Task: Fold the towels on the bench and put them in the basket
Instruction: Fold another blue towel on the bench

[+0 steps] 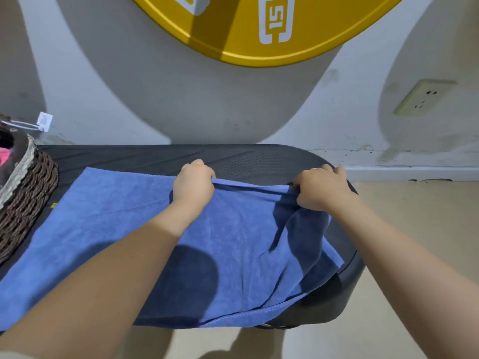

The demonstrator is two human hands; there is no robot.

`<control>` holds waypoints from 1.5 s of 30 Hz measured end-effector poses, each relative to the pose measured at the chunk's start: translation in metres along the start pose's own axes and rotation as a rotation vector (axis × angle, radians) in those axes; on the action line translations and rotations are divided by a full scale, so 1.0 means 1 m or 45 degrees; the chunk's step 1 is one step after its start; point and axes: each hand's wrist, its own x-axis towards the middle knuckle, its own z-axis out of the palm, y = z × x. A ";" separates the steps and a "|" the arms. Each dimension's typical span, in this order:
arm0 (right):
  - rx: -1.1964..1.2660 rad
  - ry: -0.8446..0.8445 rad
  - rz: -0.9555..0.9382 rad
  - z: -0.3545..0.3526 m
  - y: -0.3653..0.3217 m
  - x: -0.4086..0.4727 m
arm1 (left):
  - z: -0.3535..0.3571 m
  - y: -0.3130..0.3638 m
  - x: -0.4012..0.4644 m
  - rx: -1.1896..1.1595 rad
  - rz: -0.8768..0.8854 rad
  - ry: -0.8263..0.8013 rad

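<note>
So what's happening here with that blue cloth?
A person is folding a blue towel spread across a dark padded bench. Both hands grip the towel's far edge: the left hand near its middle, the right hand at the right end, lifting that edge slightly off the bench. The fold is not finished. A woven basket stands at the bench's left end, with something pink inside; the blue towel is not in it yet.

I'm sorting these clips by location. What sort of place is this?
Probably a gym or home workout corner: a padded black bench against a scuffed wall, with a yellow disc above that looks like a weight plate. Both hands grip a blue towel on it.
</note>
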 end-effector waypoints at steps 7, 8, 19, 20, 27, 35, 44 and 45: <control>0.235 0.299 0.246 -0.008 0.020 0.025 | -0.010 0.021 0.027 0.021 -0.084 -0.001; 0.415 0.377 0.263 -0.010 0.022 0.030 | -0.010 0.021 0.034 -0.016 -0.096 0.048; 1.061 0.363 0.213 0.060 0.048 -0.006 | 0.037 0.041 -0.042 -0.031 0.670 -0.307; 1.115 0.357 0.252 0.066 0.050 -0.015 | 0.041 0.048 -0.049 -0.029 0.706 -0.333; 1.391 0.419 0.567 0.095 0.046 -0.063 | 0.059 0.074 -0.088 0.034 0.822 -0.462; 1.477 0.366 0.534 0.091 0.044 -0.076 | 0.067 0.066 -0.098 0.192 0.946 -0.382; 1.290 0.142 0.572 0.091 0.086 -0.117 | 0.059 0.072 -0.108 0.228 1.245 -0.554; 1.157 0.040 0.548 0.090 0.087 -0.121 | 0.060 0.074 -0.110 0.235 1.297 -0.586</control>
